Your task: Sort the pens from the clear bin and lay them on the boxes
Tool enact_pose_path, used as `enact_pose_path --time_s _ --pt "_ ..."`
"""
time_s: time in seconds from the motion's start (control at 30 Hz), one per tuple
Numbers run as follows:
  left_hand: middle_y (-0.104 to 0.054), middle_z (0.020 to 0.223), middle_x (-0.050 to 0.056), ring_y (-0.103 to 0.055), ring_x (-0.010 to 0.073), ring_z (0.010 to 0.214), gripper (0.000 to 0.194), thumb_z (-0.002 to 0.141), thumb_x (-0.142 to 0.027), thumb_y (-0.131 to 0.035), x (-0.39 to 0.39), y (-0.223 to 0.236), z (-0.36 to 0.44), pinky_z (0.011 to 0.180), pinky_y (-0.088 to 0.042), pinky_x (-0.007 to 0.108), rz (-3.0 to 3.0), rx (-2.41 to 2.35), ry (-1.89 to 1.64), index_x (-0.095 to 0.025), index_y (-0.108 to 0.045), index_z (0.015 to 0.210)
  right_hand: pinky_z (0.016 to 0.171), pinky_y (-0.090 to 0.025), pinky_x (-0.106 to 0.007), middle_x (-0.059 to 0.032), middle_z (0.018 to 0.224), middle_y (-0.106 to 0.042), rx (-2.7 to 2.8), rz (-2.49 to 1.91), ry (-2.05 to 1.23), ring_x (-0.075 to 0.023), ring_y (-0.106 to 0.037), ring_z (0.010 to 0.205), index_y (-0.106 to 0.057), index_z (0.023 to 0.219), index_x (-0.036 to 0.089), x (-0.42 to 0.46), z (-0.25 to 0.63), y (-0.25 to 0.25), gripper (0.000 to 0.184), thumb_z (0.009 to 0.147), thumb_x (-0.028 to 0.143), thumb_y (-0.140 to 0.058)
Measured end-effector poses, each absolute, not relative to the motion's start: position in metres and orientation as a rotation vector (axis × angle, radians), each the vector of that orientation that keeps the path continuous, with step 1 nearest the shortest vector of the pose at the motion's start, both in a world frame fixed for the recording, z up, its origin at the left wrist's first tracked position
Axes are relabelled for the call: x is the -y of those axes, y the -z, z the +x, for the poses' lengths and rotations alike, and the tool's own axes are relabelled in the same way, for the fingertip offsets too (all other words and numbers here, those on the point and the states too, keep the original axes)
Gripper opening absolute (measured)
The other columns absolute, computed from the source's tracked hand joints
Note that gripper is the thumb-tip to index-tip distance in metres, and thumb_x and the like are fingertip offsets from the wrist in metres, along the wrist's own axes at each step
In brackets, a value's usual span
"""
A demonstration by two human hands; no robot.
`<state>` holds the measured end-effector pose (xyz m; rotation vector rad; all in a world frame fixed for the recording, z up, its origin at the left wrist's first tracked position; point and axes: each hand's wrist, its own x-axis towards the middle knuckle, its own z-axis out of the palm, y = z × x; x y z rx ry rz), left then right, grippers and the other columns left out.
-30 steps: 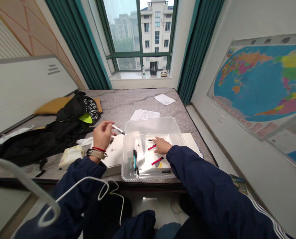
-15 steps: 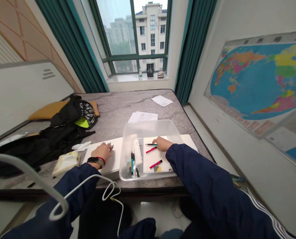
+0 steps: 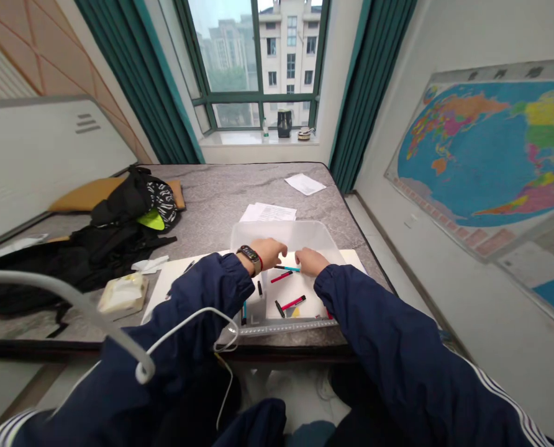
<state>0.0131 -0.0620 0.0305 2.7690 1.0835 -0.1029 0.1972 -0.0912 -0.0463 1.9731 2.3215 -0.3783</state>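
Observation:
My left hand (image 3: 267, 251) hangs over the far part of a clear plastic box (image 3: 286, 234), its fingers curled and holding nothing visible. My right hand (image 3: 311, 261) rests inside the box, next to the right end of a teal pen (image 3: 286, 268). A red pen (image 3: 281, 276) lies just nearer, and another red pen (image 3: 293, 302) lies towards the front. A short black pen (image 3: 279, 308) is near the front rim. My left sleeve hides the box's left side. Under the box lies a white board (image 3: 184, 279), with a dark pen (image 3: 188, 267) on it.
A black bag (image 3: 113, 254) and a yellow cushion (image 3: 72, 203) lie to the left on the grey tabletop (image 3: 212, 192). Printed papers (image 3: 267, 213) sit behind the box. A wrapped packet (image 3: 122, 294) lies left. A white cable (image 3: 184, 323) crosses my left sleeve.
My left hand has moved from the white board to above the box, its white pen no longer visible. My right hand stays near the teal pen. The view has shifted slightly.

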Motion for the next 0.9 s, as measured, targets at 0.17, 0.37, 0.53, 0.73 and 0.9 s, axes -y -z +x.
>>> enact_pose_path --time_s 0.17,0.37,0.53,0.73,0.9 --pt "-0.073 0.088 0.007 -0.067 0.0209 0.082 0.019 0.075 -0.024 -0.069 0.037 0.023 0.002 0.071 -0.048 0.026 2.598 -1.18 0.206 -0.024 -0.076 0.092 0.083 -0.044 -0.028 -0.0099 0.106 -0.068 -2.503 1.715 0.403 -0.0242 -0.064 0.102 -0.069 0.105 0.021 0.091 0.175 0.045 0.027 0.079 0.015 -0.068" --pt "-0.075 0.082 0.003 -0.066 0.0168 0.072 0.017 0.076 -0.021 -0.062 0.03 0.036 -0.015 0.068 -0.046 0.024 2.506 -1.105 0.108 -0.023 -0.076 0.086 0.083 -0.046 -0.031 -0.0166 0.105 -0.068 -2.421 1.714 0.306 -0.0265 -0.065 0.1 -0.072 0.101 0.015 0.099 0.155 0.048 0.021 0.086 0.014 -0.057" --pt "-0.074 0.078 0.006 -0.066 0.0159 0.066 0.025 0.088 -0.03 -0.053 0.031 0.035 -0.011 0.066 -0.046 0.024 2.394 -1.094 -0.098 -0.016 -0.074 0.087 0.083 -0.046 -0.028 -0.0162 0.112 -0.066 -2.444 1.68 0.371 -0.0255 -0.065 0.1 -0.072 0.103 0.016 0.091 0.165 0.044 0.021 0.088 0.021 -0.059" --pt "-0.074 0.08 0.005 -0.067 0.0155 0.067 0.026 0.077 -0.037 -0.069 0.032 0.04 -0.011 0.065 -0.048 0.022 2.387 -0.984 -0.134 -0.017 -0.074 0.094 0.076 -0.047 -0.025 -0.0127 0.093 -0.072 -2.456 1.806 0.587 -0.0208 -0.069 0.088 -0.068 0.099 0.013 0.081 0.17 0.043 0.021 0.094 0.029 -0.056" --pt "-0.071 0.069 0.002 -0.067 0.0132 0.06 0.018 0.073 -0.014 -0.068 0.026 0.043 -0.011 0.06 -0.047 0.021 2.344 -1.057 -0.126 -0.016 -0.074 0.09 0.058 -0.049 -0.019 -0.0068 0.078 -0.072 -2.333 2.011 1.113 -0.013 -0.068 0.063 -0.063 0.092 0.014 0.082 0.166 0.039 0.011 0.094 0.022 -0.056"
